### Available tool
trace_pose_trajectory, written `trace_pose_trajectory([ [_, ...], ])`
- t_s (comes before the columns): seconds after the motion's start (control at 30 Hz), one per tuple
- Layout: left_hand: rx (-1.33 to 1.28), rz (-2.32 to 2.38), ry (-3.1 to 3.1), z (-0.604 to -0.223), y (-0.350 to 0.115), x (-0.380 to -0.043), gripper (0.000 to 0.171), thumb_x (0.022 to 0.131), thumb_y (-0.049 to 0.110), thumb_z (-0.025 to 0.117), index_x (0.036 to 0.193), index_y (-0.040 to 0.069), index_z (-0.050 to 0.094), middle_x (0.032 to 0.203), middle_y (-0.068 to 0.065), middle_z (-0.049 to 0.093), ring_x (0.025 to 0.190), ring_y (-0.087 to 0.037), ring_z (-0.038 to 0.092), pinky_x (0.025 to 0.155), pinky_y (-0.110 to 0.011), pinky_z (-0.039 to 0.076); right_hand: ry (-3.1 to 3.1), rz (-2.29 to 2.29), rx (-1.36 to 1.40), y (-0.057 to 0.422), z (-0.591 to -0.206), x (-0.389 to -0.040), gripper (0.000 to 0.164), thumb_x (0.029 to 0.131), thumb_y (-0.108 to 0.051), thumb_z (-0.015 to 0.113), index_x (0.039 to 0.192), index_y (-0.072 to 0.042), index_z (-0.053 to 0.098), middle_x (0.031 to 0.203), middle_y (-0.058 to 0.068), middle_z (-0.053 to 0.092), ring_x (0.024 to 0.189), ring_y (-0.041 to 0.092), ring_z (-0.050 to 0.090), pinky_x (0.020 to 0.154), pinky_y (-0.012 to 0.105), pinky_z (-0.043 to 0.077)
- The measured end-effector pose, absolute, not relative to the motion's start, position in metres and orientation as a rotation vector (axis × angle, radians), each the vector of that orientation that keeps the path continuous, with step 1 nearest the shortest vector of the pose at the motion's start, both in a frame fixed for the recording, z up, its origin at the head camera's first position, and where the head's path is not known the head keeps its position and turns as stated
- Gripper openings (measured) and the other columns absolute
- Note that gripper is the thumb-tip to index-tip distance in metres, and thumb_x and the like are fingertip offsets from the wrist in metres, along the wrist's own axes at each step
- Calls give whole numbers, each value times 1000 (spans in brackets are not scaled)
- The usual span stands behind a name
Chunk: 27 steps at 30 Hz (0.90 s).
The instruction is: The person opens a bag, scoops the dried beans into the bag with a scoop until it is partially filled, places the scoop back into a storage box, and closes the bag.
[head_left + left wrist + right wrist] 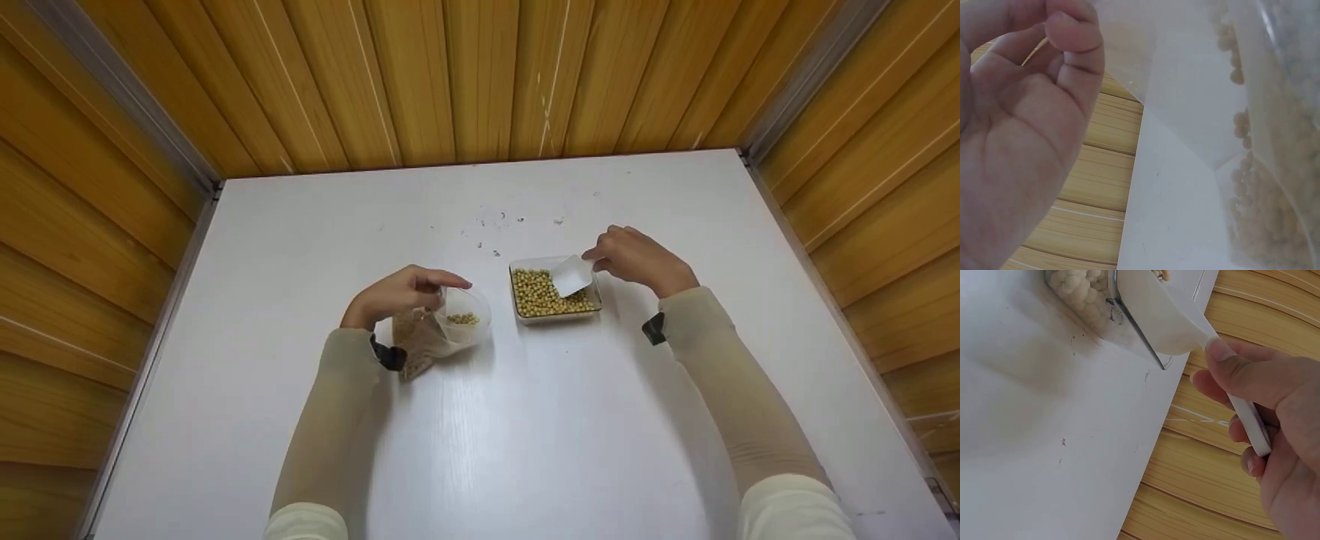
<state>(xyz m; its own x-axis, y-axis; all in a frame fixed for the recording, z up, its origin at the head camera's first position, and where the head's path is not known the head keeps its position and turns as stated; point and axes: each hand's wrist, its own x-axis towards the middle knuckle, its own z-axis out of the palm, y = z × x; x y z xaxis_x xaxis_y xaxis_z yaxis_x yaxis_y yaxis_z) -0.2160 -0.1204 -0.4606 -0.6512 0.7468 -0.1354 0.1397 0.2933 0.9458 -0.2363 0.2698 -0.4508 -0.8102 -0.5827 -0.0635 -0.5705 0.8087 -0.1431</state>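
In the head view my left hand [396,295] pinches the top edge of a clear plastic bag [429,339], whose mouth gapes toward the right. Yellow soybeans [463,319] lie inside it, and in the left wrist view more soybeans [1275,214] fill its lower part. A rectangular clear container [559,320] stands right of the bag, well filled with soybeans [532,289]. My right hand [637,259] grips a white scoop [571,276] by its handle, fingers wrapped round it in the right wrist view. The scoop's bowl [1157,318] tilts over the container's right rear corner, against the beans.
Both things stand on a white table [480,435]. Small dark marks [495,253] dot its surface beyond the container. Wood-patterned panels [480,82] rise behind the table and along both sides.
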Motion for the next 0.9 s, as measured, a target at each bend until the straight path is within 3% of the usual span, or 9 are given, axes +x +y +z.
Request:
trace_pose_trajectory([
  [0.27, 772, 1390, 1969, -461, -118, -216, 43, 88, -7, 46, 130, -5, 56, 134, -21, 54, 68, -15, 47, 65, -26, 43, 2831, -372, -798, 276, -460, -239, 31, 85, -6, 69, 116, -1, 68, 104, 17, 70, 93, 30, 60, 81, 40, 51],
  [0.5, 751, 1363, 1985, -475, -119, -224, 44, 89, -7, 46, 131, 1, 57, 133, -18, 56, 73, -15, 48, 73, -36, 44, 2741, -546, -744, 280, -473, -241, 30, 88, -3, 65, 117, 2, 67, 111, 20, 69, 102, 35, 64, 87, 45, 52],
  [0.63, 761, 1355, 2007, -484, -120, -228, 46, 89, -6, 47, 131, 5, 59, 129, -17, 57, 73, -13, 48, 72, -35, 44, 2675, -651, -684, 282, -482, -242, 31, 89, -3, 64, 120, 2, 65, 117, 21, 66, 108, 36, 63, 91, 47, 51],
  [0.9, 763, 1340, 2021, -487, -121, -229, 47, 88, -3, 49, 130, 13, 62, 131, -8, 58, 74, -12, 50, 72, -34, 44, 2674, -693, -721, 281, -489, -241, 31, 88, -5, 65, 118, 3, 65, 105, 21, 69, 98, 36, 65, 85, 46, 53],
])
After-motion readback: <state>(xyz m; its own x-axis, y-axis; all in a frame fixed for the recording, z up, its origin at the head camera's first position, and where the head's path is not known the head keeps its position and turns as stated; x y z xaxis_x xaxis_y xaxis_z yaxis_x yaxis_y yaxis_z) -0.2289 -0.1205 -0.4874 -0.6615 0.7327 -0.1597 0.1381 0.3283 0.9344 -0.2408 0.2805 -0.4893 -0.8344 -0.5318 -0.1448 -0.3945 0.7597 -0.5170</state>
